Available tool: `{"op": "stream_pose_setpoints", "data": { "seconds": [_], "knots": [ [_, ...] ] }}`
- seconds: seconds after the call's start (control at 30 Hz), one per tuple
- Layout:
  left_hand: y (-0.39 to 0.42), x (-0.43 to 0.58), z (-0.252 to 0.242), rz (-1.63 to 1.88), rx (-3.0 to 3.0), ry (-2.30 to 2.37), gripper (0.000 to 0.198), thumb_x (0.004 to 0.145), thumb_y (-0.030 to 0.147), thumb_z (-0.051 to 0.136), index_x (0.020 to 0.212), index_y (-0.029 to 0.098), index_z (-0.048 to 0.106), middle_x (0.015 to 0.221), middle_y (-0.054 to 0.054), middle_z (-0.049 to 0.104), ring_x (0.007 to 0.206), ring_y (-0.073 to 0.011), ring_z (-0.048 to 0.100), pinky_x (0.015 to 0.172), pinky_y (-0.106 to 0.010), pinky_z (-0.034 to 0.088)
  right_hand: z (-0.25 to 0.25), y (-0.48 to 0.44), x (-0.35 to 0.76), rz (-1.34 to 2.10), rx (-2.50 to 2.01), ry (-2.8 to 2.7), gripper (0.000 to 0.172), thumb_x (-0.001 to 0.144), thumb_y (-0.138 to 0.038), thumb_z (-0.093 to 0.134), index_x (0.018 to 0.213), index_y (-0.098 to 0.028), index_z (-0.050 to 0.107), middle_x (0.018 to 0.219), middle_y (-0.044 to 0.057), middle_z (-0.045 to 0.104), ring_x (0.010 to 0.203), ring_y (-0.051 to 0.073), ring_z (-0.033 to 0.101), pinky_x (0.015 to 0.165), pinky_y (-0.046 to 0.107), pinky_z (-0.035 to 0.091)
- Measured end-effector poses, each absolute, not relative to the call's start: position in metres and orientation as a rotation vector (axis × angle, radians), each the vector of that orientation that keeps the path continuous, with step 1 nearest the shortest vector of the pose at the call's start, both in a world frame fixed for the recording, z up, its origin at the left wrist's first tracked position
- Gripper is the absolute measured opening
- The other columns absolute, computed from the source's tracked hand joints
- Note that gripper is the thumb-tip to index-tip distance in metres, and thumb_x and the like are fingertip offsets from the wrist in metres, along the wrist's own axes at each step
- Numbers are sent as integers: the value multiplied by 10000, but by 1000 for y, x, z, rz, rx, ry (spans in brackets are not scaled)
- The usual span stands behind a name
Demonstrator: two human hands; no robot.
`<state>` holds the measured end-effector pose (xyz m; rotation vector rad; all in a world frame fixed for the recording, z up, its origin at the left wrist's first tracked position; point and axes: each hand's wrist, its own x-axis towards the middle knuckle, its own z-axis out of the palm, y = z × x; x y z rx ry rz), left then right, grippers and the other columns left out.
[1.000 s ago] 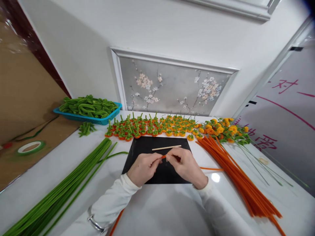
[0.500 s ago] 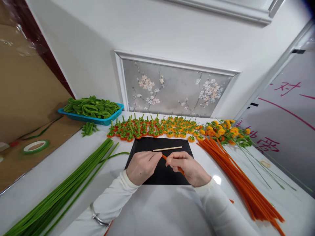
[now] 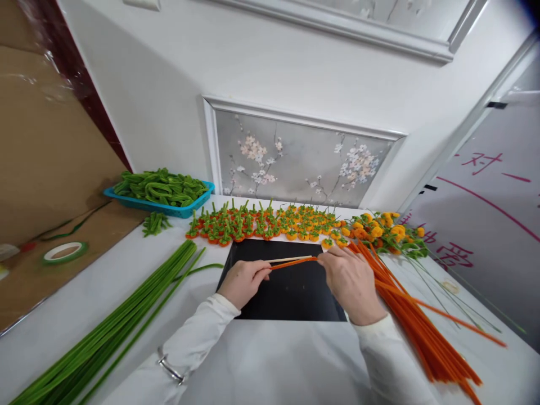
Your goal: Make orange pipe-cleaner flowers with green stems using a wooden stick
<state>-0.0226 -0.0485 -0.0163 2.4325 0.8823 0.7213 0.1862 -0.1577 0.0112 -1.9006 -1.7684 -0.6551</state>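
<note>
An orange pipe cleaner [image 3: 293, 262] is stretched between my hands above a black mat [image 3: 291, 292]. Its left part is pinched in my left hand [image 3: 243, 284], fingers closed. My right hand [image 3: 352, 281] grips it at the mat's right side, palm down, its fingertips partly hidden. Beyond that hand a long orange length slants right over the orange bundle; I cannot tell for sure that it is the same piece. A thin pale wooden stick [image 3: 291, 259] lies just behind the stretched pipe cleaner, almost parallel to it.
Green pipe cleaners [image 3: 126, 315] lie at left, an orange bundle [image 3: 415, 320] at right. Small orange and yellow pieces with green tops [image 3: 261, 222] line the back beside yellow flowers [image 3: 386, 228]. A blue basket [image 3: 181, 211] holds green loops; green tape [image 3: 65, 253] lies far left.
My right hand has moved right and turned palm down, away from my left hand. More of the orange pipe cleaner now shows between them. The view has shifted slightly.
</note>
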Motion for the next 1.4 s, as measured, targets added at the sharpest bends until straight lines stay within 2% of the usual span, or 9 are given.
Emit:
{"op": "stream_pose_setpoints", "data": {
  "seconds": [0.2, 0.43, 0.57, 0.67, 0.77, 0.83, 0.97, 1.17, 1.4],
  "knots": [
    [-37, -33, -18, 848, 2600, 1101, 220, 857, 230, 488, 889, 241, 705, 833, -27, 730, 770, -189, 660, 659, -241, 432, 8, -165, 219, -707, -2028, -1693, 221, 826, -192, 583, 621, -230, 656, 692, 25, 648, 732, 187, 520, 649, 335, 199],
    [-33, -35, -22, 858, 2588, 1129, 206, 846, 211, 511, 854, 228, 717, 847, -40, 710, 798, -196, 647, 668, -258, 441, -4, -164, 256, -446, -2324, -1574, 262, 797, -176, 562, 563, -239, 658, 711, 14, 681, 747, 206, 538, 650, 336, 194],
    [-37, -30, -22, 816, 2584, 1057, 202, 845, 179, 517, 856, 201, 717, 816, -41, 700, 764, -175, 649, 693, -252, 454, -13, -165, 269, -453, -2316, -1582, 93, 759, -240, 647, 758, -305, 714, 803, 23, 698, 825, 253, 558, 728, 391, 249],
    [-44, -25, -21, 786, 2594, 992, 199, 844, 175, 524, 851, 207, 720, 823, -35, 699, 773, -172, 650, 697, -246, 456, -15, -155, 245, -552, -2084, -1673, 193, 780, -272, 648, 970, -279, 685, 1012, 71, 672, 932, 282, 558, 768, 415, 314],
    [-50, -21, -19, 805, 2600, 933, 208, 853, 174, 513, 884, 213, 714, 847, -33, 694, 779, -164, 644, 703, -243, 458, -17, -138, 194, -393, -1707, -1867, 298, 843, -283, 578, 1137, -237, 599, 1129, 94, 623, 1003, 236, 560, 790, 357, 394],
    [-51, -20, -18, 859, 2583, 889, 216, 864, 172, 496, 906, 207, 705, 854, -32, 692, 781, -156, 638, 717, -240, 461, -20, -127, 160, -296, -1561, -1955, 250, 877, -264, 529, 1117, -226, 590, 1033, 76, 656, 961, 205, 582, 814, 335, 404],
    [-47, -25, -12, 891, 2544, 917, 195, 863, 188, 501, 956, 196, 672, 907, -27, 689, 819, -150, 629, 752, -235, 465, -27, -117, 137, -265, -1536, -1955, 194, 909, -160, 446, 954, -212, 628, 767, 22, 663, 734, 158, 607, 709, 273, 423],
    [-29, -20, -1, 644, 2629, 1095, 162, 800, 146, 558, 908, 187, 671, 898, -41, 676, 860, -195, 620, 787, -285, 450, -33, -123, 166, -346, -1563, -1716, 282, 913, -125, 370, 1057, -180, 605, 779, 48, 631, 702, 158, 594, 621, 237, 431],
    [-17, 16, -4, 370, 2750, 1092, 88, 764, 133, 593, 829, 177, 635, 942, -72, 596, 950, -226, 567, 819, -312, 418, -34, -122, 178, -422, -1508, -1570, 267, 911, -123, 356, 975, -168, 611, 801, 59, 616, 730, 161, 587, 663, 244, 448]
  ]
}}
